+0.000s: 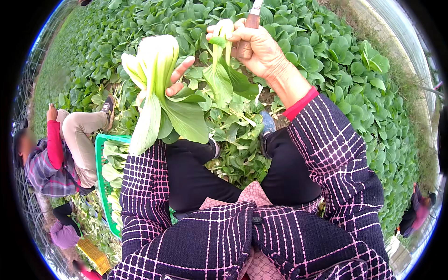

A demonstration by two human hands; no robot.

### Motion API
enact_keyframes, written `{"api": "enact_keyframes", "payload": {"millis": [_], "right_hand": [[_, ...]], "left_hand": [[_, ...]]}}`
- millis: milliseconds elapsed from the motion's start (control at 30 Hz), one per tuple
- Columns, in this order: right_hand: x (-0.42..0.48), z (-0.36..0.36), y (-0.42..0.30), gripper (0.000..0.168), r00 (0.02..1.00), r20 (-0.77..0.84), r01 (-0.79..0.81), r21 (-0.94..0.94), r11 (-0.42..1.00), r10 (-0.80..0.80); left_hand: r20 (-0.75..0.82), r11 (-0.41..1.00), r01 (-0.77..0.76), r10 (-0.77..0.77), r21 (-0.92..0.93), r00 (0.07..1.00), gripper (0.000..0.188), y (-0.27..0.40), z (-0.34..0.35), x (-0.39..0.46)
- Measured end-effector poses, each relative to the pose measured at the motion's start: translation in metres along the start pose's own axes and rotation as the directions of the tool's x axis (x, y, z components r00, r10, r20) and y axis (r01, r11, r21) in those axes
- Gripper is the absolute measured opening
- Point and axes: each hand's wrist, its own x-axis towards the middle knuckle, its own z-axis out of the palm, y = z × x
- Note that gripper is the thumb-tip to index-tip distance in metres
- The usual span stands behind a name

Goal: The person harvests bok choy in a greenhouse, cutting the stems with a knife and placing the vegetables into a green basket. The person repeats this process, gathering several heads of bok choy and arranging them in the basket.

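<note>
My left hand (178, 77) holds a head of bok choy (157, 70) with its pale stem base up and its green leaves hanging down. Part of that hand is hidden behind the stems. To its right, my right hand (257, 45) grips the wooden handle of a knife (252, 21), whose metal part points up and is cut off by the picture's top edge. Pinched in the same hand are a few loose bok choy leaves (218, 78), which hang down apart from the head. Cut leaves (241, 140) lie on the ground below, between my feet.
A green plastic crate (99, 182) of bok choy stands at my left. Beyond it a person (52, 168) sits or crouches. Others are at lower left by a yellow crate (92, 255) and at far right (416, 210). Growing bok choy (336, 63) spreads ahead and right.
</note>
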Motion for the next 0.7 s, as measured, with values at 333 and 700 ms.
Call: {"api": "enact_keyframes", "payload": {"millis": [333, 700], "right_hand": [[-0.008, 0.032, 0.009, 0.022, 0.989, -0.149, -0.056, -0.453, 0.890, -0.014], [-0.004, 0.018, 0.014, 0.017, 0.999, -0.036, -0.018, -0.796, 0.605, -0.018]], "left_hand": [[-0.228, 0.964, 0.047, 0.014, 0.262, 0.974, 0.103, -0.020, 0.025, 0.003], [-0.358, 0.959, 0.170, -0.080, 0.227, 0.930, 0.069, -0.022, 0.032, -0.020]]}}
